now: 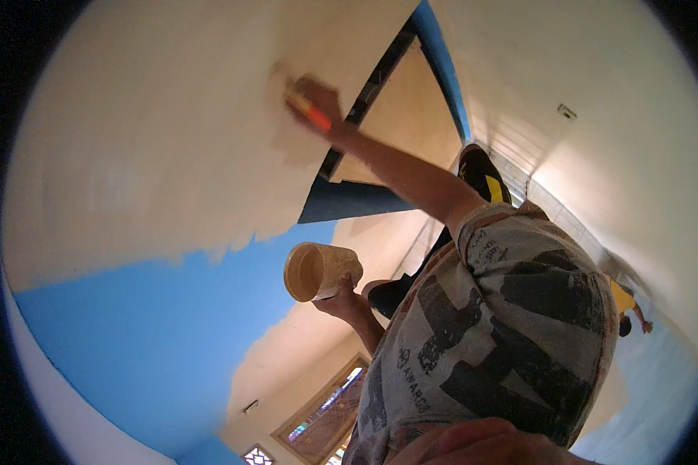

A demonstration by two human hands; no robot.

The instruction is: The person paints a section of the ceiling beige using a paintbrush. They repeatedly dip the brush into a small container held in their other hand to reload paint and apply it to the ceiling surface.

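Note:
My left hand (341, 302) is wrapped round the side of a small beige tub (338, 267), its open mouth toward the left of the view. The inside is a pale tan, and how much it holds I cannot tell. Above it, my right arm reaches out to the wall (171, 139). My right hand (322, 99) is closed on a paintbrush with an orange handle (316, 118), smeared by motion. The brush is at the cream part of the wall, close to a dark-edged opening. Below, the cream meets blue paint (155, 333) in a ragged edge.
A tan panel (399, 116) sits in a dark frame with blue trim beside my right forearm. Low in view is a wooden-framed window (318, 418). Another person in yellow (622, 298) is far off at the right. A small wall fitting (567, 112) shows upper right.

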